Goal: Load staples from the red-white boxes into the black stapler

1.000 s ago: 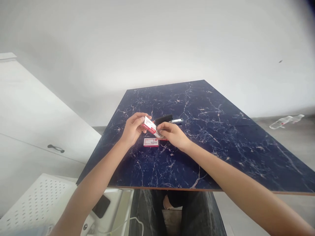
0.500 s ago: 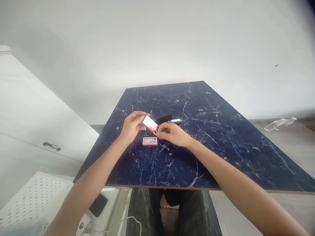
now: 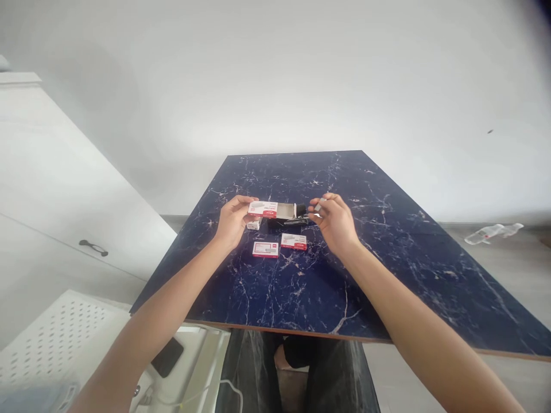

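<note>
My left hand [image 3: 236,221] grips one end of a small red-and-white box [image 3: 263,209], held above the table. An opened flap or sleeve part [image 3: 286,210] with a pale inside extends from the box's right end. Apart from it, to the right, my right hand [image 3: 333,221] pinches a small grey block [image 3: 320,203], which looks like a strip of staples. Behind and below the box lies a black stapler [image 3: 297,221], partly hidden. Two similar boxes, a left one [image 3: 266,249] and a right one [image 3: 294,241], lie flat nearer me. Under my left fingers another small box [image 3: 253,225] shows partly.
The dark blue marbled table [image 3: 301,292] stands against a white wall. At left are a white cabinet [image 3: 77,189] and a white surface with a black phone-like object [image 3: 167,357]. A clear plastic bottle [image 3: 493,232] lies on the floor at right.
My right hand has moved right, away from the box, with the grey block in its fingers. The box has turned nearly level and its right end now shows open.
</note>
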Action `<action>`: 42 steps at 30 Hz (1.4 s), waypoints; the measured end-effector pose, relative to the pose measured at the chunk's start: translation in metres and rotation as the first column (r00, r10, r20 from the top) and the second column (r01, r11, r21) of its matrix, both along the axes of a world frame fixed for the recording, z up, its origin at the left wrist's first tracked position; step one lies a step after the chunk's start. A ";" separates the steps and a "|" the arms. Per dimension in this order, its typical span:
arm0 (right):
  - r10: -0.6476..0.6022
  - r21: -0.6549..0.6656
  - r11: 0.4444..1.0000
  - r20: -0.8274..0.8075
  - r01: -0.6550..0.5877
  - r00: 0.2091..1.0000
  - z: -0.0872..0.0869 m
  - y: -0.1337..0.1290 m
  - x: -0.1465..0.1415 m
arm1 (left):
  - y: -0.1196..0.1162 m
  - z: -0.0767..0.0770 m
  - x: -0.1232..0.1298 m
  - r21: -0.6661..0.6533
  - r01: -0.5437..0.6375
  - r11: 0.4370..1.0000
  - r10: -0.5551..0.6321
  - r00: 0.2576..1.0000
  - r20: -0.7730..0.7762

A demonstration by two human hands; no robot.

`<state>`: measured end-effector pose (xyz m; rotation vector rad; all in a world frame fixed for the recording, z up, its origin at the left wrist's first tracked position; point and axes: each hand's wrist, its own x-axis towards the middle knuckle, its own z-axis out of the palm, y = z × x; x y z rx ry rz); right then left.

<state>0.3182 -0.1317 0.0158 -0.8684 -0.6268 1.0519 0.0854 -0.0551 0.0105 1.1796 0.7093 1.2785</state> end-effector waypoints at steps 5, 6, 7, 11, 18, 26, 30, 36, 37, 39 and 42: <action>0.346 -0.139 0.934 0.130 -0.328 0.929 -0.008 -0.003 -0.012 | -0.005 -0.003 0.004 0.023 0.037 0.999 -0.037 0.999 0.029; 0.367 -0.151 0.928 0.199 -0.342 0.909 -0.009 -0.004 -0.014 | -0.006 -0.003 0.004 0.031 0.060 0.998 -0.061 0.998 0.033; 0.369 -0.163 0.928 0.263 -0.336 0.891 -0.009 -0.005 -0.015 | -0.007 -0.004 0.004 0.038 0.090 0.995 -0.091 0.995 0.035; 0.347 -0.185 0.937 0.366 -0.298 0.863 -0.011 -0.006 -0.015 | -0.010 -0.003 0.002 0.029 0.228 0.973 -0.229 0.973 0.040; 0.610 -0.091 0.791 0.202 -0.606 0.766 -0.016 -0.010 -0.015 | -0.018 -0.004 0.001 -0.115 0.487 0.866 -0.470 0.871 0.143; 0.808 -0.054 0.549 0.292 -0.834 0.512 -0.023 -0.016 -0.025 | -0.022 0.005 -0.004 -0.038 0.628 0.777 -0.617 0.773 0.145; 0.798 -0.018 0.573 0.241 -0.819 0.553 -0.031 -0.014 -0.029 | -0.028 -0.002 0.002 -0.070 0.698 0.713 -0.692 0.716 0.093; 0.650 -0.194 0.760 0.248 -0.621 0.718 -0.022 0.003 -0.008 | -0.023 -0.013 0.009 -0.051 0.536 0.843 -0.533 0.844 0.059; 0.557 -0.217 0.830 0.299 -0.513 0.775 -0.019 0.007 0.002 | -0.018 -0.013 0.007 -0.046 0.467 0.883 -0.466 0.884 0.030; 0.248 -0.176 0.966 0.430 -0.189 0.868 -0.015 0.016 0.025 | -0.007 -0.014 0.004 -0.033 0.302 0.953 -0.302 0.953 -0.023; -0.082 -0.146 0.957 0.689 0.249 0.720 -0.015 0.023 0.060 | 0.004 -0.018 0.000 0.014 0.060 0.998 -0.056 0.984 -0.169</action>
